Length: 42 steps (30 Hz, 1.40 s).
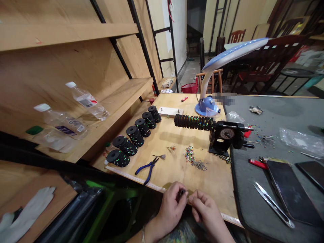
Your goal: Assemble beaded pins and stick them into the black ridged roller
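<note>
My left hand (172, 211) pinches a small dark piece (181, 193) between thumb and fingers, at the front edge of the plywood bench top (174, 179). My right hand (206, 211) sits just beside it, fingertips drawn together near the piece; whatever they hold is too small to tell. Farther in lie blue-handled pliers (148, 169), a heap of coloured beads (189, 154) and a scatter of small metal bits (199, 165). A row of black coils with neon flecks (134, 136) stands at the left, and a longer coil (193, 122) sits on a black hand-cranked clamp (226, 135).
A measuring tape (134, 179) runs along the bench's front edge. To the right lies a grey mat (260, 118) with long snips (273, 204) and a phone (291, 192). A blue desk lamp (206, 108) stands behind the clamp. Wooden shelves (121, 98) with plastic bottles (87, 101) rise on the left.
</note>
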Motion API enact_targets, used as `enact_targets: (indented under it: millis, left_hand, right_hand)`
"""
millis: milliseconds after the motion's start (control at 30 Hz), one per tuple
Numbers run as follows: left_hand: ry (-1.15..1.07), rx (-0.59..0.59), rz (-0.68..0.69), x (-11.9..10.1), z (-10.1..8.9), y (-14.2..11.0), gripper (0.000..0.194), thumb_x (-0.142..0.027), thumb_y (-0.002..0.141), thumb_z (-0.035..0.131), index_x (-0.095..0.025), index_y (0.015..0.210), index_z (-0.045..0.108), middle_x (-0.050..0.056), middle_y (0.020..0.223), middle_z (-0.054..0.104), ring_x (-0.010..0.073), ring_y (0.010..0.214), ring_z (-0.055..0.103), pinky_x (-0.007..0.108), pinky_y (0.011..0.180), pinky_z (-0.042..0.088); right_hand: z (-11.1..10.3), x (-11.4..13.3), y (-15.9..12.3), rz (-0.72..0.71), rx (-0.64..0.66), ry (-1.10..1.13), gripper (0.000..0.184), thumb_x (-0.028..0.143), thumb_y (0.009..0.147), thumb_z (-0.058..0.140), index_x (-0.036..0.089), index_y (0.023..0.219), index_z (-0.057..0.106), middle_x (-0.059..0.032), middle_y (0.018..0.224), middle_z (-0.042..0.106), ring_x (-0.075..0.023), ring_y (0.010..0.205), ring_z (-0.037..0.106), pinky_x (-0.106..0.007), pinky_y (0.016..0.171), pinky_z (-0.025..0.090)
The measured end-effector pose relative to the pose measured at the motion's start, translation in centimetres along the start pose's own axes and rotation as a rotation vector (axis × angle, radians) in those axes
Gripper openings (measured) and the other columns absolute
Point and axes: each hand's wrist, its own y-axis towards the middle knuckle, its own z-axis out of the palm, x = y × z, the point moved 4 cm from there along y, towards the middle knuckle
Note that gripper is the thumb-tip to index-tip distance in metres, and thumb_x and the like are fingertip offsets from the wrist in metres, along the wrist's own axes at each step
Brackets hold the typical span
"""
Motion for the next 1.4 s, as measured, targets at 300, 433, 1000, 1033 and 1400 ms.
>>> enact_targets:
  millis: [300, 433, 1000, 1033, 1400]
  left_hand:
    - [0.068, 0.031, 0.130, -0.5, -0.1, -0.3, 0.010, -0.016, 0.088, 0.050, -0.020, 0.086, 0.059, 0.005, 0.077, 0.061, 0.0160, 0.066, 0.053, 0.025, 0.060, 0.038]
    - [0.069, 0.047, 0.194, -0.9, -0.3, -0.4, 0.013, -0.016, 0.089, 0.048, -0.020, 0.087, 0.060, 0.007, 0.080, 0.062, 0.0186, 0.073, 0.056, 0.027, 0.066, 0.041]
    - [0.095, 0.140, 0.238, -1.2, -0.2, -0.5, 0.016, -0.013, 0.089, 0.046, -0.020, 0.092, 0.059, 0.009, 0.088, 0.064, 0.0220, 0.084, 0.059, 0.031, 0.075, 0.045]
    - [0.081, 0.138, 0.233, -1.2, -0.2, -0.5, 0.016, -0.013, 0.088, 0.046, -0.020, 0.092, 0.059, 0.009, 0.087, 0.064, 0.0220, 0.083, 0.059, 0.031, 0.075, 0.044]
    - [-0.092, 0.165, -0.091, -0.8, 0.0, 0.0, 0.007, -0.019, 0.086, 0.054, -0.018, 0.081, 0.058, 0.003, 0.075, 0.059, 0.0160, 0.070, 0.054, 0.025, 0.065, 0.040]
  right_hand:
    - [0.1, 0.5, -0.1, -0.002, -0.024, 0.017, 0.037, 0.054, 0.070, 0.063, 0.022, 0.059, 0.049, 0.0104, 0.031, 0.038, -0.0057, 0.032, 0.020, -0.022, 0.040, 0.014]
    - [0.1, 0.4, 0.0, -0.002, -0.031, 0.033, 0.040, 0.055, 0.070, 0.065, 0.022, 0.058, 0.047, 0.0103, 0.031, 0.039, -0.0051, 0.033, 0.019, -0.022, 0.040, 0.014]
    - [-0.1, 1.1, -0.3, -0.098, -0.006, -0.018, 0.053, 0.069, 0.067, 0.066, 0.019, 0.080, 0.055, 0.0100, 0.035, 0.047, -0.0071, 0.034, 0.032, -0.019, 0.040, 0.022]
    - [-0.1, 1.1, -0.2, -0.106, -0.006, -0.006, 0.053, 0.069, 0.067, 0.066, 0.019, 0.078, 0.054, 0.0099, 0.035, 0.047, -0.0071, 0.034, 0.032, -0.019, 0.041, 0.023]
    - [-1.2, 1.1, 0.1, -0.140, -0.132, 0.026, 0.053, 0.072, 0.067, 0.065, 0.021, 0.066, 0.049, 0.0106, 0.033, 0.042, -0.0059, 0.034, 0.030, -0.018, 0.040, 0.024]
